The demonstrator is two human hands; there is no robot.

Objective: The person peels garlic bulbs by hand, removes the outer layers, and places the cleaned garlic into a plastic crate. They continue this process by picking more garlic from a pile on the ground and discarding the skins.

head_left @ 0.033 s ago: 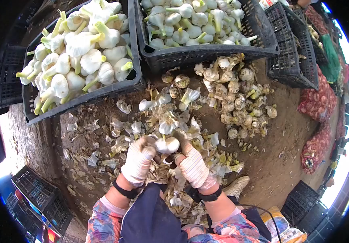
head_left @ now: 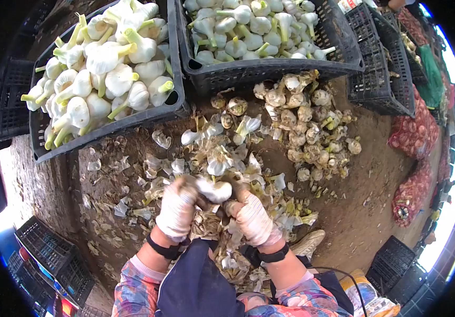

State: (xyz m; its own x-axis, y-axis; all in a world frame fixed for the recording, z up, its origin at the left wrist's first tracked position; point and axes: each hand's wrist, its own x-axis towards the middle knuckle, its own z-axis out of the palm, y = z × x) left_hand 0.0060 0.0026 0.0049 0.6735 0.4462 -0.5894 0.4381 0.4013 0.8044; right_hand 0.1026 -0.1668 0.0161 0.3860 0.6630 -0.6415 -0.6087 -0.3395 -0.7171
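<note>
A white garlic bulb point(head_left: 216, 190), a little blurred by motion, is between my two gloved hands above a heap of peelings. My left hand point(head_left: 177, 207) is closed on the bulb's left side. On the other side, the curled fingers of my right hand point(head_left: 251, 214) grip the same bulb; dark, soiled fingertips show on both gloves. Just beyond it lies another white bulb point(head_left: 219, 162) on the peelings. Loose papery skins point(head_left: 206, 224) cover the ground beneath my hands.
Two black crates, one at left point(head_left: 108, 128) and one at centre point(head_left: 269, 75), hold trimmed garlic. Unpeeled bulbs point(head_left: 312, 127) are piled before the centre crate. Red mesh sacks point(head_left: 415, 129) and stacked crates point(head_left: 378, 68) stand at right. My shoe point(head_left: 310, 243) rests below.
The bulb has tilted and shifted slightly left and down between my hands. My left hand has moved a little to the left; the surroundings look the same.
</note>
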